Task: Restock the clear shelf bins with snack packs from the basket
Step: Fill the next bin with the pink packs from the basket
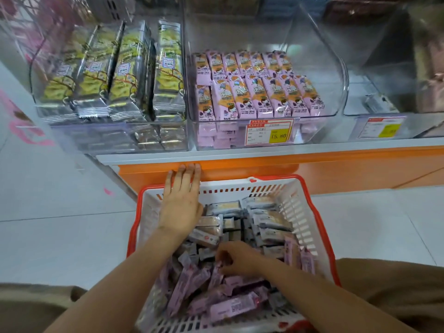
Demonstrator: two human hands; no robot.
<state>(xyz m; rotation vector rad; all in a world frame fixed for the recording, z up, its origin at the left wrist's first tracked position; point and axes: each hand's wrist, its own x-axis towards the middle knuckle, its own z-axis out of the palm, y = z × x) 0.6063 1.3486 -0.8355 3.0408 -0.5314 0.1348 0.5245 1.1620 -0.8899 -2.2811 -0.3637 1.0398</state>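
**Drawing one purple pack from the basket**

My right hand (236,259) is down in the basket (310,212), its fingers (222,260) curled and pinching one of the purple packs (230,306) near the middle of the heap. My left hand (180,203) lies flat over the basket's far-left corner and holds nothing. Its fingers (186,179) are straight and close together, reaching the orange shelf edge (240,168); I cannot tell whether they touch it.

I judge the pack should come straight up out of the jumble so its neighbours are not dragged along. It should then be turned to stand like the matching packs (259,97) in the middle bin (336,68), which sit in tidy rows. The grey packs (271,219) at the basket's far end look like a different product, so I would leave them.

The clear bins stand side by side on a pale shelf with an orange front. The left bin (33,75) holds yellow-green packs (125,75) on edge. A price tag (269,134) marks the middle bin. The basket sits low before the shelf, with pale floor tiles (60,188) around it.
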